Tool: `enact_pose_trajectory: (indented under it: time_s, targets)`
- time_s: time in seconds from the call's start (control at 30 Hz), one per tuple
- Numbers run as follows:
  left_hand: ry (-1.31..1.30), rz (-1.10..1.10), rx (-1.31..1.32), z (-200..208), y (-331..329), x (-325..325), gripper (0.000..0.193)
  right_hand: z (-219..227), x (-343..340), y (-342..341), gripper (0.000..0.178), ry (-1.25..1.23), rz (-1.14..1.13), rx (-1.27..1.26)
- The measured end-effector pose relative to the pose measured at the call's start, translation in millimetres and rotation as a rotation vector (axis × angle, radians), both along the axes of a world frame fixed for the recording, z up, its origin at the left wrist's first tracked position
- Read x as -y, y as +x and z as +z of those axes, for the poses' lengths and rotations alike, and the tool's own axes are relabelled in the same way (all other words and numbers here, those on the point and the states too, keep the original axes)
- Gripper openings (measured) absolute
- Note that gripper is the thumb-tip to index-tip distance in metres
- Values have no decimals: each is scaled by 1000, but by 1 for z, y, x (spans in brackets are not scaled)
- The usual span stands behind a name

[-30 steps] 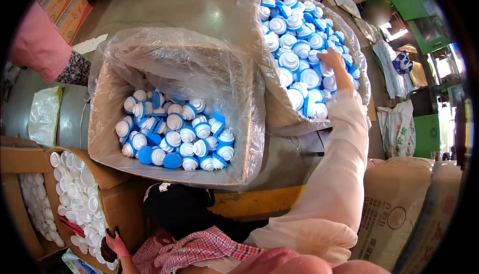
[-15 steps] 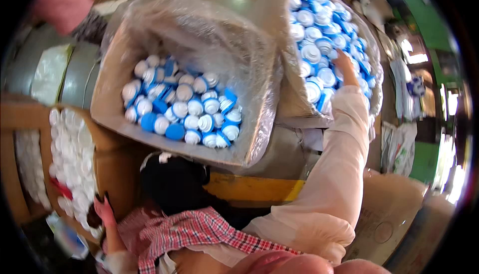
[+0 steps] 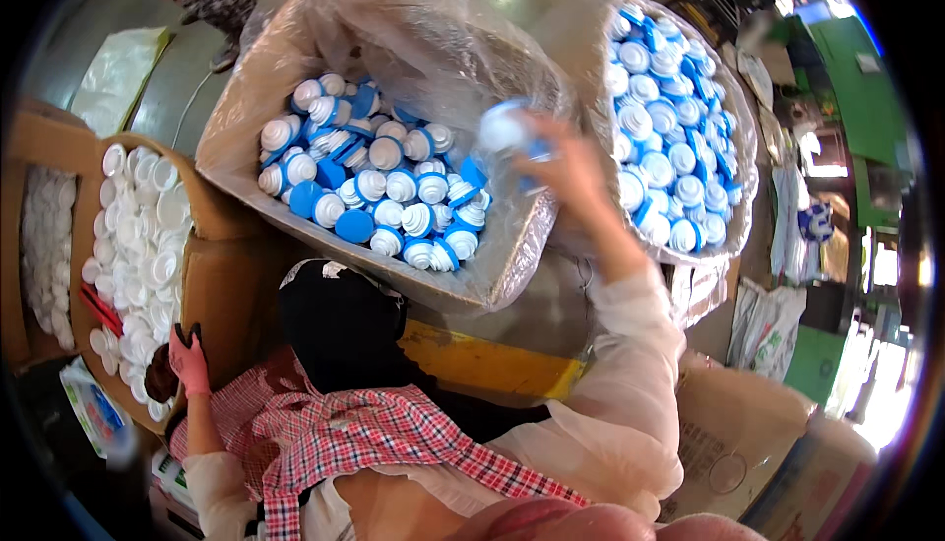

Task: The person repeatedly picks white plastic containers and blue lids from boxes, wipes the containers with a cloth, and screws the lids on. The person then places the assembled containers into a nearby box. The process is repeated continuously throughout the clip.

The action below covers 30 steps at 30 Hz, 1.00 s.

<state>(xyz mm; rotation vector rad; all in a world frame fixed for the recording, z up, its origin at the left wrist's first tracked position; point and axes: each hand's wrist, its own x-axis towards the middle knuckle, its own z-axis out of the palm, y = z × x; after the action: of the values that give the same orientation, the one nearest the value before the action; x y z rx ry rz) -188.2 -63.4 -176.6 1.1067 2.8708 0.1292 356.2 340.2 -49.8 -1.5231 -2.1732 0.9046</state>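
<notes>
Over the right rim of the middle carton [image 3: 482, 290], my right hand [image 3: 563, 162] is closed on a white-and-blue stepped plastic cap [image 3: 506, 127], blurred by motion. More blue shows under the fingers, so there may be a second piece. A pile of similar stepped caps [image 3: 400, 185] lies inside this plastic-lined carton. To its right, another lined carton holds many more such caps [image 3: 679, 137]. At the lower left, my left hand [image 3: 189, 362] is beside a carton of white round lids [image 3: 148, 236]. Its fingers curl around a small dark thing I cannot make out.
A red object [image 3: 100, 311] lies on the white lids. A black cloth-covered shape [image 3: 343, 329] stands before the middle carton, near a yellow floor stripe [image 3: 492, 359]. Another person's leg [image 3: 219, 9] shows at the far left. Brown cardboard [image 3: 733, 433] lies at the lower right.
My right hand has left the caps in the right carton and moved left with a white-and-blue cap. My left hand stays by the white lids. The whole view has shifted slightly.
</notes>
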Motion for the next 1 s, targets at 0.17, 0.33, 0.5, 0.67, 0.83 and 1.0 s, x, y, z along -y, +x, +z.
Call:
enact_pose_trajectory:
  time_s: [0.17, 0.33, 0.5, 0.67, 0.83, 1.0]
  targets:
    - [48, -70, -35, 1, -14, 3, 44, -184, 27, -85, 68, -309, 540, 422]
    - [17, 1, 27, 11, -2, 0, 46, -97, -18, -57, 59, 433, 155, 238]
    - [15, 3, 71, 17, 2, -15, 46, -36, -108, 107, 86, 599, -775, 573]
    - [0, 29, 85, 17, 2, -9, 47, -89, -118, 164, 89, 10, -750, 493]
    - [-23, 26, 40, 19, 3, -14, 49, -111, -117, 159, 77, 111, -678, 401]
    - [0, 8, 26, 22, 7, -13, 49, -98, -126, 140, 79, 123, -570, 522]
